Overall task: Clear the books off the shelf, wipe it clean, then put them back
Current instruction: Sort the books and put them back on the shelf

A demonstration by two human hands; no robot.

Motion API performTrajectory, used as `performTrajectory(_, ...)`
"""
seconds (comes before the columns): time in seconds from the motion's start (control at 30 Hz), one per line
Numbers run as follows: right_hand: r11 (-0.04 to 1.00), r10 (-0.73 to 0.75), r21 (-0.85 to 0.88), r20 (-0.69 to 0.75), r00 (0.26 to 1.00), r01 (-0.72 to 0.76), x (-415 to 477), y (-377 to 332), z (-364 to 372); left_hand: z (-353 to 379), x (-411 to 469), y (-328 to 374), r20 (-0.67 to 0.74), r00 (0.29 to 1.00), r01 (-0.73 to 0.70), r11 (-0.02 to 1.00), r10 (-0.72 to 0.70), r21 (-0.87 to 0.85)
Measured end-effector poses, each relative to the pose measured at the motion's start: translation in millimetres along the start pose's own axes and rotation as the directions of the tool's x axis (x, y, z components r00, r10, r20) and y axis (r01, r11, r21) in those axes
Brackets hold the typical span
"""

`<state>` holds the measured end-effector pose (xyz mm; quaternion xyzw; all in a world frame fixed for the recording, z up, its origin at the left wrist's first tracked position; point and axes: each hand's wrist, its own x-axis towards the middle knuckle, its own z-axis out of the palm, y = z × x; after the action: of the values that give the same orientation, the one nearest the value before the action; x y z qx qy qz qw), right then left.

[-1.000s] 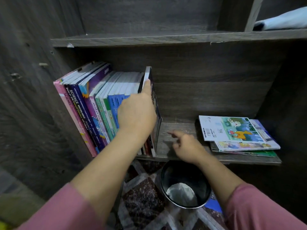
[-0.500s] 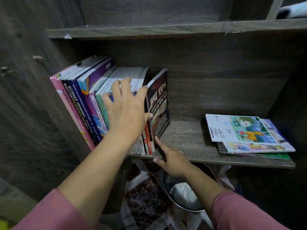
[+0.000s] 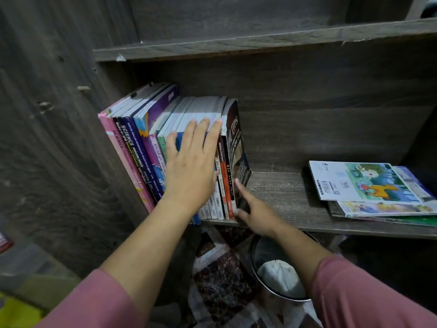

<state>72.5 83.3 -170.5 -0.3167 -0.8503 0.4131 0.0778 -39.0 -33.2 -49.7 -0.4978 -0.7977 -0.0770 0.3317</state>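
Ok, left hand [image 3: 191, 171] lay spread flat on the spines of the upright books [image 3: 142, 138] at 9 o'clock on the shelf [image 3: 283, 197]; right hand [image 3: 257, 214] touched the black end book [image 3: 236, 138] with straight index and thumb. Paperbacks looked floppy and slick, likely best squeezed together from both ends.

Floor level, centre right: one round metal bin [image 3: 252, 268], upright, dark inside. It holds a crumpled white material [image 3: 280, 278]; whether this is a bag or a cloth cannot be told.

Just left of the bin: a patterned floor covering [image 3: 222, 285], dark speckled squares set between pale bands.

Left side: a wood-grain panel [image 3: 47, 138], upright, carrying two small pegs [image 3: 83, 88] and several small holes.

Bottom left corner: a yellow-green object [image 3: 21, 311], blurred, not identifiable.

Left edge: part of a red item [image 3: 4, 241], cut off by the frame.
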Motion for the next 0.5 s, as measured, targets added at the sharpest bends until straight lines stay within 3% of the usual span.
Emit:
performTrajectory(0.07,0.999,-0.015,-0.036,-0.035,0.999,0.014,-1.2,-9.3,-8.5,-2.4,-1.0,-1.8,-0.001,1.000,-0.011,1.000,0.011,-0.028)
performTrajectory(0.23,0.891,-0.037,-0.450,-0.222,0.974,-0.069,-24.3,-26.0,-52.3,-15.4,-7.9,3.3,0.015,1.000,0.015,0.991,-0.013,-0.132)
performTrajectory(0.4,0.855,0.027,-0.472,-0.373,0.928,-0.215,-95.6,-20.6,-109.7,-37.5,-24.0,39.5,0.031,0.994,0.105,0.960,-0.101,-0.259)
performTrajectory(0.5,0.837,0.048,-0.465,-0.462,0.885,-0.288,-159.1,-7.5,-134.1,-53.3,-40.2,83.5,0.075,0.996,0.078,0.939,-0.056,-0.334)
